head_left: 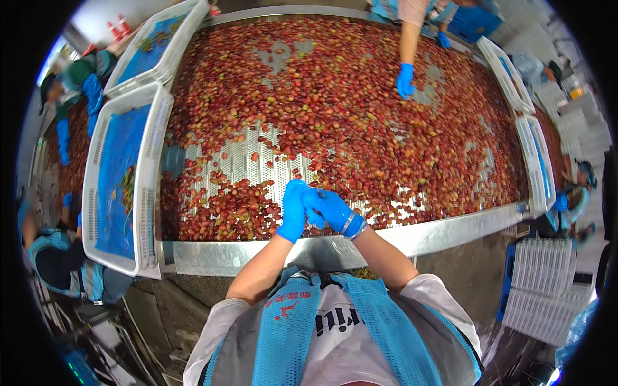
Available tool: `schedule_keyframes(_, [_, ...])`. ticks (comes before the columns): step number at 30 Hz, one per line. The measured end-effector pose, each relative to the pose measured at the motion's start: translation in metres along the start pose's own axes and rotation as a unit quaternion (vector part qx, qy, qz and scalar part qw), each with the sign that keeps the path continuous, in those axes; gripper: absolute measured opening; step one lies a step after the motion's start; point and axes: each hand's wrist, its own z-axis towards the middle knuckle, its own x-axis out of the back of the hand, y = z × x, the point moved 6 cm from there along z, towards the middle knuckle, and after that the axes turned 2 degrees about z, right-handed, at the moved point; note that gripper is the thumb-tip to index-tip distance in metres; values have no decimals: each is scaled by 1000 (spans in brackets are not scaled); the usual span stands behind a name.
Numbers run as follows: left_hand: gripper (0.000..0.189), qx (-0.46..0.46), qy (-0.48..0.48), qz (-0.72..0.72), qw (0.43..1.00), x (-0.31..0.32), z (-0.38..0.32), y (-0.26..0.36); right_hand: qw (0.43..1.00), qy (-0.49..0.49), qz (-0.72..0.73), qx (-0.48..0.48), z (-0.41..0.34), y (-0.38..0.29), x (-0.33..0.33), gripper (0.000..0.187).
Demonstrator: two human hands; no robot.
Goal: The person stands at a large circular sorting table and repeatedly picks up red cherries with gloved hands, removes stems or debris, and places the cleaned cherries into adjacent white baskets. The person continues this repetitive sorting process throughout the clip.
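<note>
Both hands wear blue gloves and meet over the near edge of a metal sorting table with a perforated deck [246, 157]. My left hand [293, 210] points away from me, its side turned up. Against it, from the right, my right hand [332, 208] presses its fingers, and a white band circles its wrist. Whether anything lies between the fingers is hidden. Small round fruits [328, 101] that look like coffee cherries, mostly red with some yellow-green, cover much of the deck. A looser heap of cherries [231, 207] lies just left of my hands.
A raised metal rim [207, 255] runs between me and the deck. White crates with blue lining [118, 178] stand along the left side, one holding green plant scraps [128, 188]. More crates [535, 159] line the right side. Across the table, another person's gloved hand [405, 82] reaches into the cherries.
</note>
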Motion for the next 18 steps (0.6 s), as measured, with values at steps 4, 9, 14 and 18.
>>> schedule_keyframes(4, [27, 106, 64, -9, 992, 47, 6, -11, 996, 40, 79, 14, 31, 26, -28, 37])
schedule_keyframes(9, [12, -21, 16, 101, 995, 46, -19, 36, 989, 123, 71, -39, 19, 82, -52, 31])
schedule_keyframes(14, [22, 7, -203, 146, 968, 0, -61, 53, 936, 128, 327, 22, -72, 88, -49, 30])
schedule_keyframes(18, [18, 144, -264, 234, 925, -5, -98, 8, 933, 239, 259, 70, -116, 90, -48, 42])
